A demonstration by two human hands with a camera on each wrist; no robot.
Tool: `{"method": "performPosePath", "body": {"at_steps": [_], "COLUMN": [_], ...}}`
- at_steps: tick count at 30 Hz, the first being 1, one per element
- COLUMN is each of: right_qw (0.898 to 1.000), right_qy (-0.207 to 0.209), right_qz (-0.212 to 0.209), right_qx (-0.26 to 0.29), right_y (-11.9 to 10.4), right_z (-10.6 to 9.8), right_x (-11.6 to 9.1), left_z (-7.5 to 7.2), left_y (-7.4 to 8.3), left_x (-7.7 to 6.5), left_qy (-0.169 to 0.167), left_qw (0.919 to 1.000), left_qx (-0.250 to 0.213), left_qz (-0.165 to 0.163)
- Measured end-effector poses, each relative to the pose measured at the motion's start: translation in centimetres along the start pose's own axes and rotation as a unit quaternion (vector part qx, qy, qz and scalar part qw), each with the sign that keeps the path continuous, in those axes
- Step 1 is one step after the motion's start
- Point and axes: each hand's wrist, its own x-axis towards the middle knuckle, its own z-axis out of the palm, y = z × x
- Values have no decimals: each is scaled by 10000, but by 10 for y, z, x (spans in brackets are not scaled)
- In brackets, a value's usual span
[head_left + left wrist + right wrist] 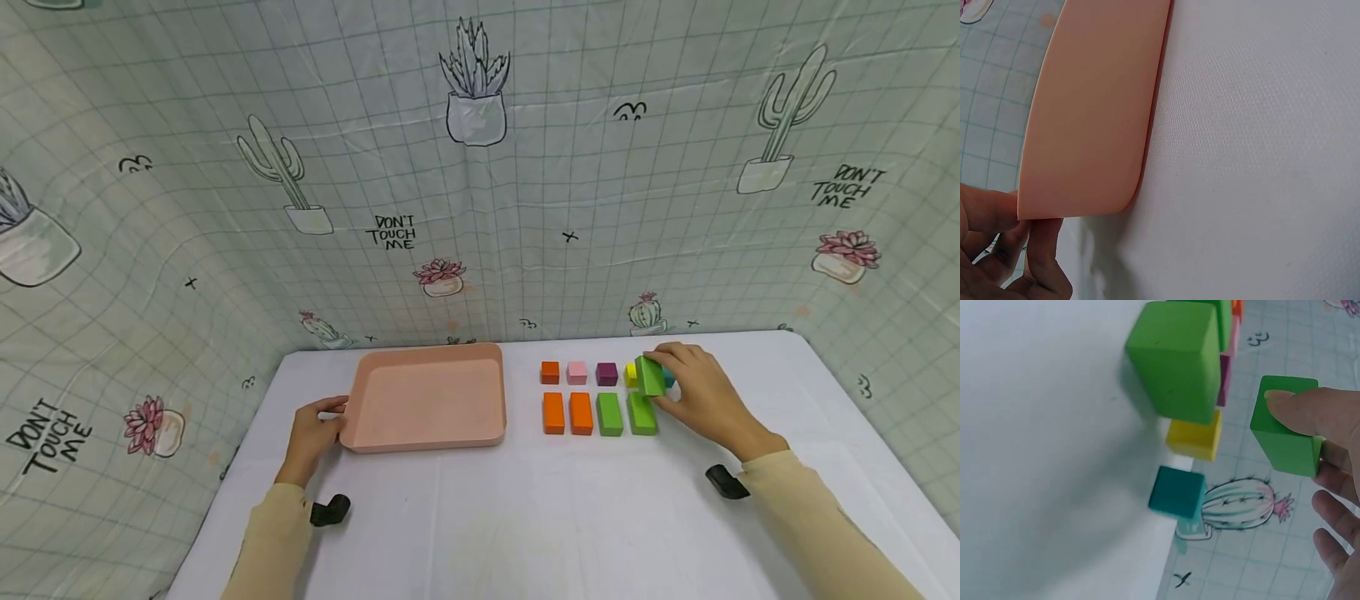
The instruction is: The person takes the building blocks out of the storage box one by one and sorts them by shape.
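My left hand (311, 433) grips the left edge of a shallow pink tray (431, 400); in the left wrist view its fingers (1044, 256) lie around the rim at the tray's corner (1094, 169). My right hand (708, 400) pinches a green rectangular block (650, 377) between thumb and fingers, lifted above the table. Beneath it are a yellow cube (632, 374) and a teal cube (1179, 492), partly covered in the head view. Just in front stands another green block (642, 414), with a second green block (610, 415) to its left.
Two orange blocks (553, 413) continue the front row leftward. Behind them sit a red-orange cube (551, 372), a pink cube (577, 372) and a purple cube (607, 374). The white table (525, 517) ends at a cactus-print cloth (540, 192).
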Motion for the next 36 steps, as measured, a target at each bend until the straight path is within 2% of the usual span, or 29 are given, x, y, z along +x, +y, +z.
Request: {"method": "performPosePath", "body": {"at_steps": [11, 24, 29, 36], "right_qw": [9989, 9988, 9988, 9966], "right_qy": [109, -125, -285, -755], "right_qz": [-105, -97, -51, 166], "right_qx": [-451, -463, -399, -296], "right_y": [15, 21, 19, 16], "right_z": [-2, 0, 1, 3], "right_x": [-28, -46, -47, -46], "left_z": [-1, -2, -2, -1], "left_y": [-1, -1, -1, 0], "left_x": [0, 3, 3, 3], "left_qy": [-30, -60, -84, -54], "left_qw": [10000, 10000, 9999, 9999], "left_qx": [46, 34, -3, 11], "left_qz": [-19, 34, 87, 112]}}
